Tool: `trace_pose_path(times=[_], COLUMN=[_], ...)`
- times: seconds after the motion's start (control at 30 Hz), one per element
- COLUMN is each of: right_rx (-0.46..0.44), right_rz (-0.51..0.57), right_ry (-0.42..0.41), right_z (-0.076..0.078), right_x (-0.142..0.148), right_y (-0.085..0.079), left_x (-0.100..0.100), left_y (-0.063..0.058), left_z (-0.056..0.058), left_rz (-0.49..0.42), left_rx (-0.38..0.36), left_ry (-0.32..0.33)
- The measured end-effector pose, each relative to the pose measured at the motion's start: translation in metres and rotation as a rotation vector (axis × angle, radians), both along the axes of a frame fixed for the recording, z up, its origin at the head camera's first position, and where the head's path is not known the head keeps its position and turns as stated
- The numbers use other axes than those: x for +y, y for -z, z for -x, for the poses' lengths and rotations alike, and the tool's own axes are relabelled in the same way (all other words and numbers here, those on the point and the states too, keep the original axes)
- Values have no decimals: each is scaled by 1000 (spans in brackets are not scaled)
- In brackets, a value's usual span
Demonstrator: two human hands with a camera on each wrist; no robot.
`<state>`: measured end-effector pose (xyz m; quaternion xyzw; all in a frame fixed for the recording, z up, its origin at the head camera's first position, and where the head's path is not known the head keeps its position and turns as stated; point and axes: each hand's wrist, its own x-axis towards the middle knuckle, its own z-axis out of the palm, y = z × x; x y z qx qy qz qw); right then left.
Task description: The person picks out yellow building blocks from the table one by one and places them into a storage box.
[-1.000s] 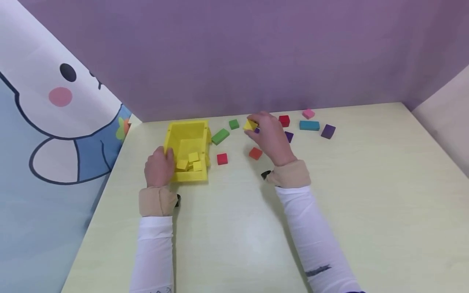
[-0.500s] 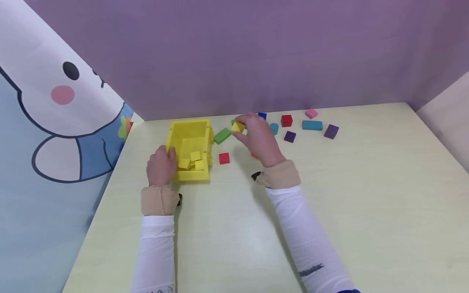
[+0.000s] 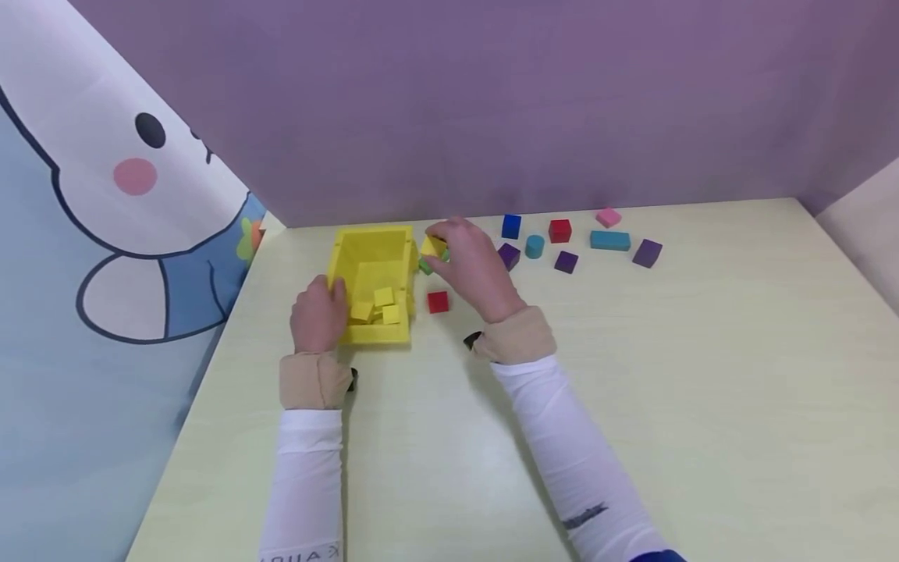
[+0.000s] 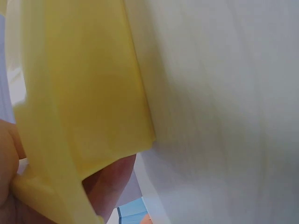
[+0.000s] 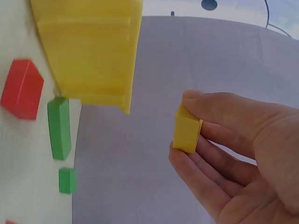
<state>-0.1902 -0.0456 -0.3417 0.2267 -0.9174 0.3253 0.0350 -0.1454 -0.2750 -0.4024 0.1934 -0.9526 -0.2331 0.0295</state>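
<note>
My left hand (image 3: 318, 316) grips the left wall of a yellow plastic bin (image 3: 372, 334), thumb over the rim and fingers outside, as the left wrist view shows up close. Several yellow blocks (image 3: 384, 297) lie at the near end inside it. Between thumb and fingertips of my right hand (image 3: 475, 269) is pinched a yellow block (image 5: 187, 130), held above the table just right of the bin. Under that hand, a long green block (image 5: 59, 128) and a small green block (image 5: 67, 180) lie on the table, mostly hidden in the head view.
A red block (image 3: 438, 302) lies right of the bin. Farther right are a blue block (image 3: 511, 226), a teal cylinder (image 3: 534, 247), purple blocks (image 3: 566, 261), another red block (image 3: 559, 231), a teal bar (image 3: 609, 240) and a pink block (image 3: 608, 217). A purple wall (image 3: 492, 109) stands behind.
My right hand has moved left toward the bin with the yellow block, uncovering the blue block, teal cylinder and purple blocks. The left hand stays on the bin; the whole view has shifted slightly.
</note>
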Motion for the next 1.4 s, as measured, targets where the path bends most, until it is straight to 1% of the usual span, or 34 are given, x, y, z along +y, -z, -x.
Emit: trace_pose_path(times=[0.1, 0.2, 0.43, 0.53, 0.7, 0.83, 1.03, 1.2, 1.4], right_rx=[-5, 8, 109, 128, 136, 151, 172, 205, 236], right_rz=[10, 10, -36, -73, -140, -161, -174, -218, -262], right_ry=[-26, -63, -205, -251, -277, -294, -351, -390, -404], right_z=[-1, -2, -5, -7, -10, -12, -12, -14, -14], right_x=[-7, -13, -27, -33, -41, -46, -54, -59, -64], right_y=[0, 1, 4, 5, 9, 12, 20, 28, 35], left_x=[0, 1, 0, -1, -1, -2, -2, -2, -2], left_y=[1, 1, 1, 0, 1, 2, 2, 2, 3], left_z=[0, 0, -1, -1, -1, 0, 0, 0, 0], left_rz=[6, 7, 8, 4, 6, 14, 15, 16, 24], left_rx=[8, 14, 15, 12, 16, 19, 16, 23, 34], left_ry=[4, 3, 3, 3, 5, 10, 8, 5, 7])
